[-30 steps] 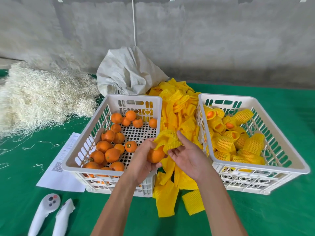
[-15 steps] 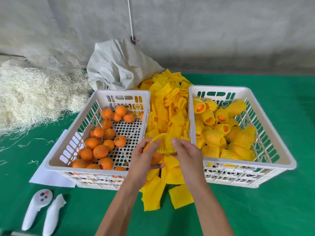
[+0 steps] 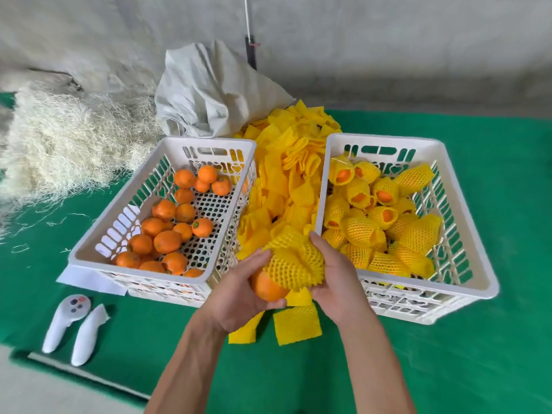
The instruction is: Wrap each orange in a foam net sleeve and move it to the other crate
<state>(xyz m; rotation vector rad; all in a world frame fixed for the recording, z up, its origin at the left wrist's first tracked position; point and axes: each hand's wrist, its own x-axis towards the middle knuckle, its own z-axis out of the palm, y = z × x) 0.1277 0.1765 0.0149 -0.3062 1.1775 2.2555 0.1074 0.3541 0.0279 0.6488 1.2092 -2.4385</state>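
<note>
A round orange fruit (image 3: 266, 287) is gripped from below by the left hand (image 3: 239, 297), fingers curled around it, thumb on its near side. A yellow foam net sleeve (image 3: 294, 261) is pulled partway over the top of the orange; its right side is pinched by the right hand (image 3: 337, 282), thumb up along the mesh, fingers curled behind it. Both hands are held above the gap between the two crates, near the front edge of the green cloth-covered bench (image 3: 448, 354).

The white perforated plastic crate on the left (image 3: 98, 255) is loaded with bare oranges (image 3: 167, 242), mostly along its left and near sides. The white plastic crate on the right (image 3: 478, 264) is filled with sleeved oranges (image 3: 361, 231). A heap of loose yellow foam sleeves (image 3: 286, 186) is spread between the crates, from the back edge of the bench down to the hands, with flat pieces lying under the wrists.

A pale crumpled sack (image 3: 215, 91) is seen behind the left crate. A pile of pale shredded straw (image 3: 65, 141) is at the back left corner. Two white handheld controllers (image 3: 74, 327) are laid at the front left corner, and a white paper sheet (image 3: 89, 282) is tucked under the left crate
</note>
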